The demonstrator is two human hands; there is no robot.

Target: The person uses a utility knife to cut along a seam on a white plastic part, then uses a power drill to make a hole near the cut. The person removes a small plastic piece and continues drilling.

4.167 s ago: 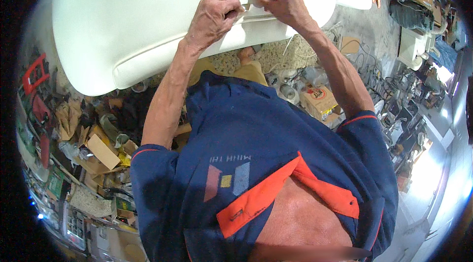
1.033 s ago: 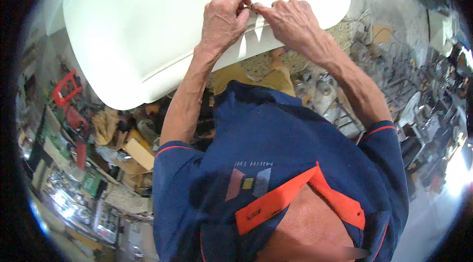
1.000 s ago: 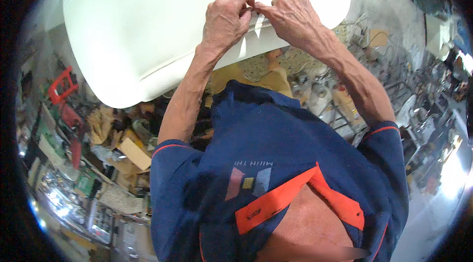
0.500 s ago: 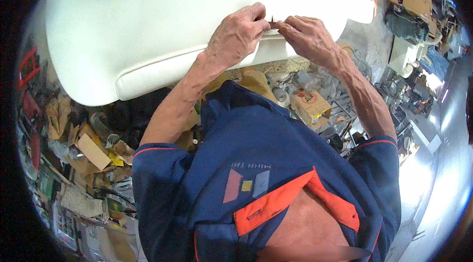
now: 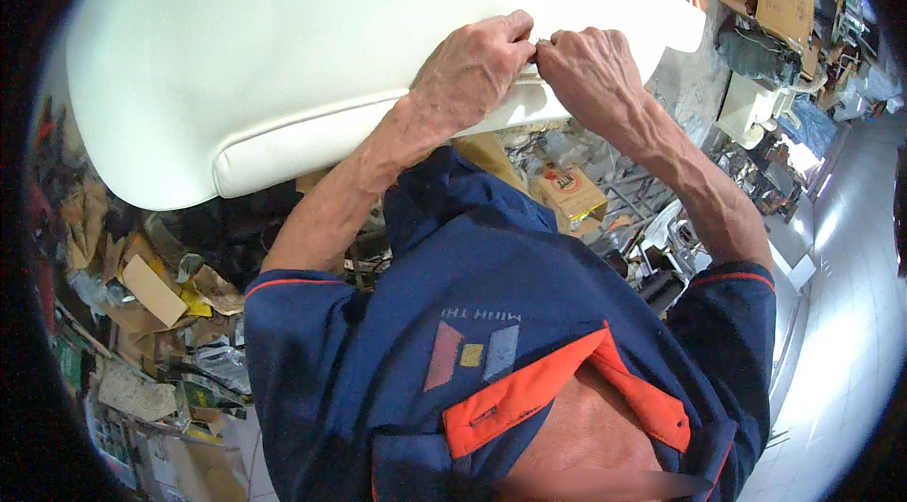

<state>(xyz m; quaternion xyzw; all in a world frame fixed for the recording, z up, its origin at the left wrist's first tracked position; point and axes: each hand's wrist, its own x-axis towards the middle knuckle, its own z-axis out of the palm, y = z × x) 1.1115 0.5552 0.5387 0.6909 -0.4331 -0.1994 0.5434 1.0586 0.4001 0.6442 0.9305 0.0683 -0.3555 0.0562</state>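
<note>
We see the white cushion (image 5: 283, 49) filling the upper frame, its piped edge facing us. Left hand (image 5: 470, 72) and right hand (image 5: 590, 68) meet at that edge, knuckles touching, fingers curled tight in a pinch grip on something tiny at the seam. It's hidden between the fingertips; can't tell what. Cushion's top is cut off.

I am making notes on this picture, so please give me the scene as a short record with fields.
left hand: left hand rests on the near edge of the white cushion, fingertips pinched together
right hand: right hand on the same edge, fingertips meeting the left ones
pinched item: too small to tell
clothing: dark blue shirt with an orange collar
surroundings: cardboard scraps at left, small box below the cushion
</note>
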